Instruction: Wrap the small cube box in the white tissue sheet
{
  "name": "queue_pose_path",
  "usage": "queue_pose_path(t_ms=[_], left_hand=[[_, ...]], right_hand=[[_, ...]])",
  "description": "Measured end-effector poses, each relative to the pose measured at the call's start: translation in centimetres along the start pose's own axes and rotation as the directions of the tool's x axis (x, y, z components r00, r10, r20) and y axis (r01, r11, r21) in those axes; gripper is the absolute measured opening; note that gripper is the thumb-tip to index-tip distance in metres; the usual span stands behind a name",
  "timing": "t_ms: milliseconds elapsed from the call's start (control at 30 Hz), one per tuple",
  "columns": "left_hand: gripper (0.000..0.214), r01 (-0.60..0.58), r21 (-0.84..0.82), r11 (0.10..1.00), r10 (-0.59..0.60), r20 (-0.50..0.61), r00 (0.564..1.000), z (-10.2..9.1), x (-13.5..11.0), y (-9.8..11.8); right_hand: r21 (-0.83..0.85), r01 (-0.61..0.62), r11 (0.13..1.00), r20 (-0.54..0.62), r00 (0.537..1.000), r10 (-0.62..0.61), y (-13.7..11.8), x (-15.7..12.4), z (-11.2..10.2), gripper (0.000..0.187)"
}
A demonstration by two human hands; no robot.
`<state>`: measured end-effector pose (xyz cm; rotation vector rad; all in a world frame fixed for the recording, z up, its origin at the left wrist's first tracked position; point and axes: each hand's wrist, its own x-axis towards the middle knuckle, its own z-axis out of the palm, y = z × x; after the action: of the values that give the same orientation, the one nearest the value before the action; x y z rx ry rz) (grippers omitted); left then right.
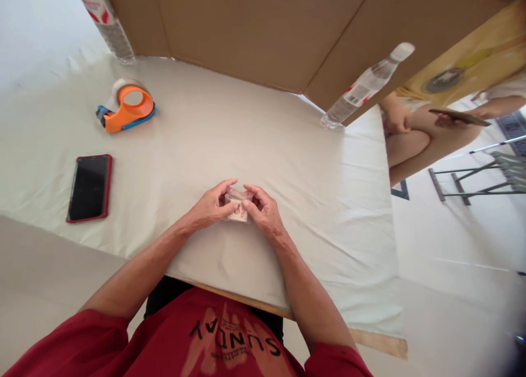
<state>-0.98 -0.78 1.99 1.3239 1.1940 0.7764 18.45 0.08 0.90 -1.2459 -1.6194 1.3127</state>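
A small clear plastic bag (240,215) with something pale and red-marked inside is between my hands, low over the cloth near the table's front edge. My left hand (212,205) grips its left side, thumb on the front face and index finger stretched along the top. On the other side, my right hand (265,210) pinches it the same way, with the thumb near the middle. The two thumbtips almost meet on the bag. My other fingers are mostly hidden behind it, and the exact contents are too small to make out.
On the left lie a phone (89,188) with a red edge and an orange-and-blue tape dispenser (130,107). Two water bottles, left (107,26) and right (361,92), stand by a tall cardboard panel (246,32). Beyond it, a seated person (427,125) holds a flat object; a folding stool (485,174) is nearby.
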Motion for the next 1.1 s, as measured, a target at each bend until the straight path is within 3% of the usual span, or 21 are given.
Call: queue_pose_path(t_ms=[167, 333, 400, 567, 700, 833, 1100], left_hand=[[0.075, -0.012, 0.014, 1.0, 0.012, 0.004, 1.0, 0.0, 0.0, 0.1], [0.072, -0.031, 0.059, 0.998, 0.03, 0.01, 0.999, -0.1, 0.0, 0.1], [0.072, -0.043, 0.063, 0.997, 0.042, 0.012, 0.999, -0.2, 0.1, 0.1], [0.068, -0.048, 0.016, 0.999, 0.048, 0.021, 0.999, 0.0, 0.3, -0.2], [0.066, -0.041, 0.001, 0.999, 0.041, 0.014, 0.999, 0.2, 0.3, -0.4], [0.065, -0.022, -0.026, 0.999, 0.022, 0.006, 1.0, 0.2, 0.2, -0.2], [0.066, -0.024, -0.026, 0.999, 0.023, -0.01, 1.0, -0.1, 0.1, 0.0]], right_hand=[[-0.001, -0.012, 1.0, -0.048, 0.999, 0.012, -0.2, 0.6, 0.0, 0.051], [-0.079, -0.003, 0.997, -0.055, 0.998, -0.001, -1.4, 1.4, 0.4, 0.026], [-0.092, 0.013, 0.996, -0.074, 0.997, -0.02, -1.6, 1.4, 0.7, 0.024], [-0.087, 0.1, 0.991, -0.086, 0.99, -0.108, -1.6, 1.2, 1.0, 0.023], [-0.111, 0.185, 0.976, -0.016, 0.982, -0.188, -1.7, 0.9, 0.4, 0.025], [-0.141, 0.293, 0.946, 0.077, 0.956, -0.284, -1.8, 0.0, -0.4, 0.017], [-0.341, 0.449, 0.826, 0.062, 0.888, -0.456, -0.8, -1.0, -0.4, 0.018]])
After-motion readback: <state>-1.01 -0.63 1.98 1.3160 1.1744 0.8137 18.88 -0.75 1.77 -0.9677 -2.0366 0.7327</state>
